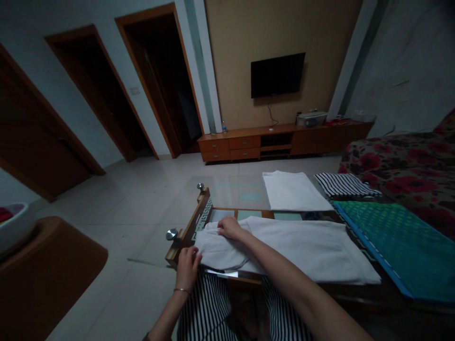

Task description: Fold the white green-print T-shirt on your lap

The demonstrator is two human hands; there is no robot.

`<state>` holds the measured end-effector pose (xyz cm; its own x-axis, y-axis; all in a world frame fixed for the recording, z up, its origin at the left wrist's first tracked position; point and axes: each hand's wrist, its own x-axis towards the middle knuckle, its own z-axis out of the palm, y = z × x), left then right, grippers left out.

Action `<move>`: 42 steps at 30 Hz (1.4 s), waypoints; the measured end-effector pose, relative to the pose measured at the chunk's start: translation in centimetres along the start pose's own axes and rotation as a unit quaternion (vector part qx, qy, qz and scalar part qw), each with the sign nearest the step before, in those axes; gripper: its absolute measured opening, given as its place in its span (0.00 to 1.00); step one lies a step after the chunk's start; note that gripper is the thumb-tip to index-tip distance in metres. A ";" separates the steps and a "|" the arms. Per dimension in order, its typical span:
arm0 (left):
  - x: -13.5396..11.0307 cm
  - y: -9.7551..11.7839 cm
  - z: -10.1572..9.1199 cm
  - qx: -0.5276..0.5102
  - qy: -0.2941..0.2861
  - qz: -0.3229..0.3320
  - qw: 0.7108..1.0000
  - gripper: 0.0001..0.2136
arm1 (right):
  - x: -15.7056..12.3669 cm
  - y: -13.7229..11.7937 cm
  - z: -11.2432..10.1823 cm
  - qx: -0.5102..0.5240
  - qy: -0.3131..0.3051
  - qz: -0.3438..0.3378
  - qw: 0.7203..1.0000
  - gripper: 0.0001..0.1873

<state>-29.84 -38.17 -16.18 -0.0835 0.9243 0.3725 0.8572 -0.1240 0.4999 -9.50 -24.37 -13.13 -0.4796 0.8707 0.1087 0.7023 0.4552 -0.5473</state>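
A long white folded garment (302,248), perhaps trousers, lies across the glass coffee table (249,279) in front of me. Its left end is folded over onto itself. My left hand (187,267), with a thin bracelet on the wrist, has its fingers closed at the garment's near left corner. Farther back, my right hand (230,228) pinches the cloth near the far edge of the folded part; its fingertips are partly hidden. My right forearm crosses over the garment.
Behind the garment lies a folded white cloth (298,191), with a striped garment (344,184) beside it. A green-blue cloth (398,246) spreads at the right, near the floral sofa (401,166). To my left stands a brown stool (57,274) bearing a white basin (16,225).
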 end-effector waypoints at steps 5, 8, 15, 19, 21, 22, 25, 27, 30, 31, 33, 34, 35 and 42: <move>-0.4 -0.5 0.4 -0.048 0.005 -0.013 0.999 0.05 | 1.6 1.7 -0.2 0.035 0.006 0.066 0.997 0.12; -0.5 -0.9 0.3 -0.051 0.011 -0.016 0.998 0.06 | 1.5 3.1 -0.8 0.041 0.011 0.112 0.993 0.12; -0.4 -1.5 -0.2 -0.058 0.006 -0.035 0.998 0.11 | 0.4 5.9 -2.8 0.108 -0.021 0.080 0.991 0.15; 2.3 -1.3 -0.5 -0.043 0.042 -0.023 0.998 0.14 | -0.8 8.1 -4.6 0.132 -0.060 0.064 0.987 0.15; 4.5 -1.0 -0.3 -0.018 0.031 -0.003 0.999 0.15 | -1.6 8.9 -5.2 0.128 -0.071 0.070 0.987 0.14; 5.5 -0.9 -0.1 0.001 0.011 0.005 1.000 0.14 | -1.9 9.2 -5.3 0.121 -0.072 0.077 0.987 0.12; 8.0 -0.8 0.9 0.055 -0.052 0.010 0.997 0.10 | -2.8 9.5 -5.4 0.084 -0.055 0.116 0.988 0.08; 8.6 -0.9 1.7 0.070 -0.064 0.006 0.995 0.07 | -3.1 9.6 -5.4 0.053 -0.023 0.149 0.987 0.09; 8.4 -1.2 2.2 0.082 -0.052 0.004 0.995 0.07 | -3.2 9.4 -5.7 0.012 0.032 0.188 0.982 0.12; 8.2 -1.2 2.2 0.086 -0.044 0.000 0.995 0.07 | -3.3 9.2 -5.8 0.000 0.052 0.198 0.979 0.13; 7.5 -0.8 1.9 0.099 -0.011 0.000 0.995 0.09 | -3.7 8.4 -6.1 -0.022 0.093 0.216 0.972 0.15; 7.2 -0.3 1.7 0.111 0.010 0.016 0.994 0.12 | -4.0 7.9 -6.1 -0.032 0.114 0.226 0.967 0.16; 6.8 0.4 1.5 0.127 0.025 0.047 0.991 0.14 | -4.5 7.2 -5.9 -0.041 0.135 0.229 0.963 0.17; 4.3 6.3 4.8 0.221 -0.126 0.284 0.925 0.24 | -8.7 3.7 -0.1 -0.113 0.185 0.043 0.975 0.16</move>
<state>-22.38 -33.20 -15.18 0.5171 0.8173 0.2543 0.8550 -0.5072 -0.1085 -2.64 -30.25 -15.98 -0.2207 0.8964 0.3845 0.8494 0.3704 -0.3760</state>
